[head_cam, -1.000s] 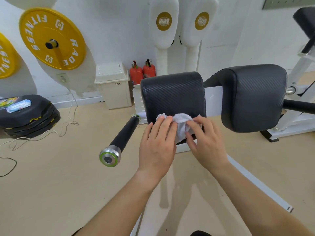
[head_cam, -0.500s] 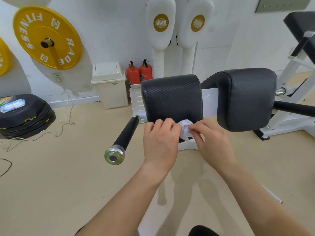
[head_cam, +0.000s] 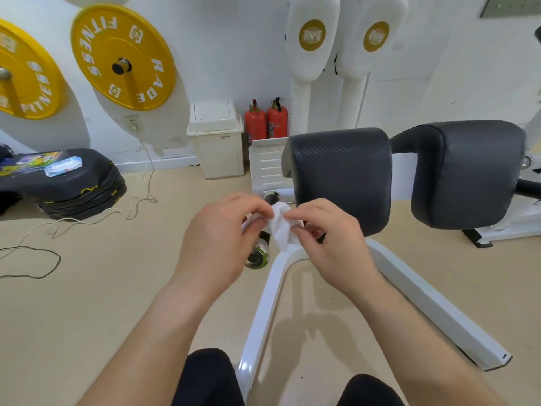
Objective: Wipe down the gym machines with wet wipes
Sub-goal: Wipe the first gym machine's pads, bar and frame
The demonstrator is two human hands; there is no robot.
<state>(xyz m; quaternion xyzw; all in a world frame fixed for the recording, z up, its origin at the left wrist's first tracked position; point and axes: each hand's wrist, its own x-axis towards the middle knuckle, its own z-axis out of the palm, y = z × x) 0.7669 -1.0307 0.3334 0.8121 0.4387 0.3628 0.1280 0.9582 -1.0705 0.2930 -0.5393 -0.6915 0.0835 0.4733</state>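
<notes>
In front of the machine, head view.
- Wipe: white, crumpled, held in the air between both hands, just before the lower left corner of the near pad.
- Left hand: fingers curled, pinching the wipe's left edge.
- Right hand: fingertips pinching the wipe's right side.
- Bar: black, mostly hidden behind the hands; its steel end cap shows below them.
- Second pad: black, just right of the near pad.
- Frame: white, carries both pads; two legs splay over the beige floor toward the knees.
- Bin: white, against the wall, with two red extinguishers just beside it.
- Yellow plates: two, on wall pegs, upper left.
- Wall pads: two, white, upper middle.
- Black plates: stacked on the floor, far left, with a pack of wipes lying on top.
- Cables: white and black, loose on the floor near the stack.
</notes>
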